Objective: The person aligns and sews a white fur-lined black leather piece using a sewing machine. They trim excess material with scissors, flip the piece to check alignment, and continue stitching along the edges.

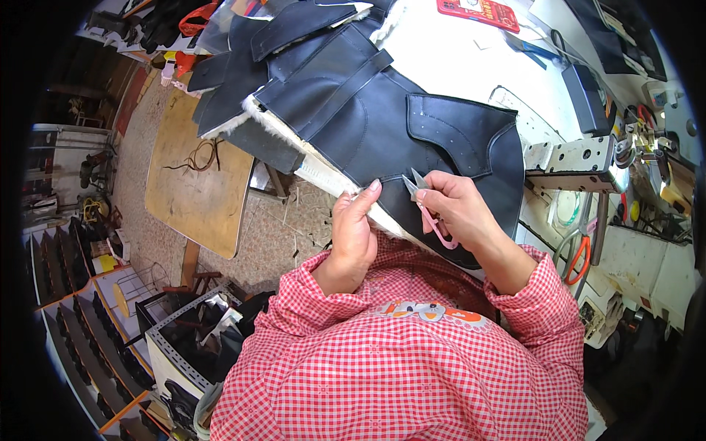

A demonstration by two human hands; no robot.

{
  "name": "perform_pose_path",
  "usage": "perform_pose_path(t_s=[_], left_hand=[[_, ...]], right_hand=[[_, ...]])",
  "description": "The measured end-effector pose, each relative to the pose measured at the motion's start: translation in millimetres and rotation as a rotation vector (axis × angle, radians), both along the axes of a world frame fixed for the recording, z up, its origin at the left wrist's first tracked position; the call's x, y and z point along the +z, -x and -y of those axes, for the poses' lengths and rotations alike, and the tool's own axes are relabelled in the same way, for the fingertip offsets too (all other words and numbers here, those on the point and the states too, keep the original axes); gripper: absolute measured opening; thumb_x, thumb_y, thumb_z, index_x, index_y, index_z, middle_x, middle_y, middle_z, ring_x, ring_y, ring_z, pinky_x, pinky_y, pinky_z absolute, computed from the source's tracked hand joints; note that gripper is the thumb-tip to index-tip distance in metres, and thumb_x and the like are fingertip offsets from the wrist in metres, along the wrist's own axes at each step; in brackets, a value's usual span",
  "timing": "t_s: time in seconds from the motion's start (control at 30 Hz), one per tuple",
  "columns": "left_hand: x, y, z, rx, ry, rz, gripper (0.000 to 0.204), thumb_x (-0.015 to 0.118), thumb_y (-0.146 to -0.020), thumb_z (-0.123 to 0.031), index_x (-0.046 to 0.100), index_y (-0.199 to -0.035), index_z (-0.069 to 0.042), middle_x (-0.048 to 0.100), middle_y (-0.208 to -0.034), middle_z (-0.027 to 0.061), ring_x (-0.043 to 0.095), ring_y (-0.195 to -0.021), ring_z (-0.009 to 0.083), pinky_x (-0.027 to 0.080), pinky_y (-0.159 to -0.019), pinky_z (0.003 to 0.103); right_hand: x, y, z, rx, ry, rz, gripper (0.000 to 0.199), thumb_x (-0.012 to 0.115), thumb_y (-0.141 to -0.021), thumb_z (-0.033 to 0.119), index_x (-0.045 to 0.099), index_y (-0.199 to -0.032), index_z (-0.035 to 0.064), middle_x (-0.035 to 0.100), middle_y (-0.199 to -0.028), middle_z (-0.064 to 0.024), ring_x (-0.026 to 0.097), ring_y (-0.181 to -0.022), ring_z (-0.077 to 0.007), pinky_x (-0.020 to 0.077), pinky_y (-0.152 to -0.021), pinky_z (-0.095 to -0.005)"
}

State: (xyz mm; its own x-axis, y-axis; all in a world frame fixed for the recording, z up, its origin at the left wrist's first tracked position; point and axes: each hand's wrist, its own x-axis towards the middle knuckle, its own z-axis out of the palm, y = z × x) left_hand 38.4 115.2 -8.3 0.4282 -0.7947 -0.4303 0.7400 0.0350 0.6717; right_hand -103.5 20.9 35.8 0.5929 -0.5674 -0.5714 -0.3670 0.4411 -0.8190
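Note:
My right hand [467, 213] grips a pair of small thread snips [441, 234] with a pink handle. Their two pointed metal blades are spread apart, just above the near edge of a black leather piece [338, 121]. This piece is stitched, with a strap across it and white fleecy lining along its left edge. Close to the blades, my left hand [353, 231] pinches that near edge between thumb and fingers. A smaller curved black panel [460, 132] lies on the right part of the piece. More black pieces [309, 29] with fleece overlap behind.
A white worktop [441, 62] carries the leather, with a red card-like package [479, 12] at the back. To the right juts a metal machine arm [570, 176], with orange-handled scissors [579, 259] hanging below. A wooden board [193, 180] with brown cord stands left; shelves [95, 360] are lower left.

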Motion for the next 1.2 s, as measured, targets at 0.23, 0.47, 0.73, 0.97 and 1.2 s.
perform_pose_path(t_s=[0.23, 0.47, 0.73, 0.97, 1.2], left_hand=[[-1.6, 0.3, -1.6, 0.012, -0.004, -0.003, 0.021, 0.057, -0.092, -0.012, 0.061, -0.108, 0.002, 0.067, -0.103, 0.0103, 0.065, -0.093, 0.0195, 0.050, -0.089, 0.033], [-14.4, -2.4, -7.9, 0.046, -0.013, -0.079, 0.022, 0.053, -0.094, -0.017, 0.061, -0.106, 0.000, 0.067, -0.102, 0.0101, 0.064, -0.094, 0.0210, 0.049, -0.089, 0.036], [-23.1, -2.5, -9.8, 0.039, 0.043, -0.099, 0.027, 0.049, -0.096, -0.023, 0.060, -0.107, -0.001, 0.067, -0.102, 0.0100, 0.064, -0.096, 0.0217, 0.048, -0.091, 0.037], [-13.0, 1.5, -7.4, 0.080, 0.041, -0.095, 0.023, 0.052, -0.095, -0.019, 0.063, -0.102, 0.001, 0.067, -0.099, 0.0083, 0.063, -0.091, 0.0166, 0.047, -0.086, 0.031], [-11.7, 3.3, -5.0, 0.095, 0.028, -0.095, 0.024, 0.050, -0.096, -0.019, 0.063, -0.102, 0.001, 0.067, -0.098, 0.0096, 0.064, -0.090, 0.0166, 0.048, -0.085, 0.031]], right_hand=[[3.3, -6.7, 1.8, -0.116, -0.022, 0.103, 0.021, 0.055, -0.095, 0.014, 0.056, -0.076, 0.0038, 0.056, -0.056, -0.0017, 0.046, -0.042, -0.0060, 0.0331, -0.037, -0.0244], [9.9, -14.9, -3.1, 0.031, 0.031, 0.031, 0.023, 0.056, -0.093, 0.014, 0.057, -0.074, 0.0012, 0.056, -0.055, -0.0028, 0.048, -0.042, -0.0079, 0.0350, -0.037, -0.0259], [16.9, -20.0, -2.1, 0.093, 0.061, -0.001, 0.024, 0.058, -0.092, 0.014, 0.054, -0.072, 0.0006, 0.054, -0.055, -0.0034, 0.049, -0.042, -0.0086, 0.0351, -0.036, -0.0270], [18.9, -24.9, -0.8, 0.109, 0.073, -0.060, 0.024, 0.058, -0.092, 0.013, 0.053, -0.072, 0.0002, 0.054, -0.054, -0.0038, 0.047, -0.040, -0.0086, 0.0339, -0.035, -0.0275], [20.5, -25.3, -2.4, 0.049, 0.058, -0.007, 0.025, 0.057, -0.092, 0.011, 0.051, -0.070, 0.0010, 0.054, -0.054, -0.0036, 0.046, -0.038, -0.0085, 0.0323, -0.034, -0.0271]])
